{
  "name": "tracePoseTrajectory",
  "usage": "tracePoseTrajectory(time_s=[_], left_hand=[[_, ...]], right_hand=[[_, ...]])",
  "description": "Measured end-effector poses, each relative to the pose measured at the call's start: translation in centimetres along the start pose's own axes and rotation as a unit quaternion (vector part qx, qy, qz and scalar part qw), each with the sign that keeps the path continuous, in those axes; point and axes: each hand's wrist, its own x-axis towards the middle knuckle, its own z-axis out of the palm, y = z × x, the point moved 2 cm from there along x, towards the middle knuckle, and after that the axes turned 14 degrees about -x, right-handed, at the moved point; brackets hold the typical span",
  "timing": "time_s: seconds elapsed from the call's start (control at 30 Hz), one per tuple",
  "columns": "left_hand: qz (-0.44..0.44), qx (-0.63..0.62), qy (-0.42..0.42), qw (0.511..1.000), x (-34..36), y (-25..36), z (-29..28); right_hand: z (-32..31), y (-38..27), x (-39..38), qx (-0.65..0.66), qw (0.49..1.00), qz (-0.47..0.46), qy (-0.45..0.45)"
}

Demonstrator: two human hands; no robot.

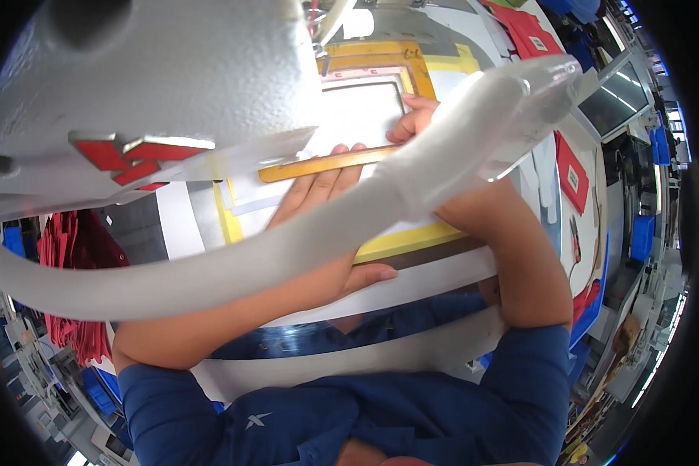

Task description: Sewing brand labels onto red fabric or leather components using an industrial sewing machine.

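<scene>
My left hand lies with fingers stretched out on a white sheet. A yellow-orange strip crosses over the fingers, and the fingertips show beyond it. The thumb is spread toward me, by a yellow-taped edge. My right hand has bent fingers at the right inner edge of a yellow-bordered frame, near the strip's right end. What these fingers grip, if anything, cannot be made out. A thick pale curved arm hides much of both hands. Inside the frame is a white rectangle with a dark outline.
A large grey machine head with a red emblem fills the upper left. Red fabric pieces hang at the left. Red pieces, a small red-handled tool and a dark screen are at the right.
</scene>
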Motion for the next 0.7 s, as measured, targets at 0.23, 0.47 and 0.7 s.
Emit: tracePoseTrajectory(time_s=[0.23,0.47,0.7], left_hand=[[-0.025,0.049,0.008,0.998,-1.4,0.5,-0.9],[-0.092,0.115,0.022,0.989,-8.2,-0.7,-2.6],[-0.196,0.164,0.111,0.96,-18.2,-1.0,-5.6]], right_hand=[[-1.3,-1.3,0.6,-0.103,0.994,-0.04,0.004],[0.1,-2.5,1.1,-0.088,0.992,-0.081,-0.027],[2.3,-4.8,4.2,-0.054,0.98,-0.124,-0.144]])
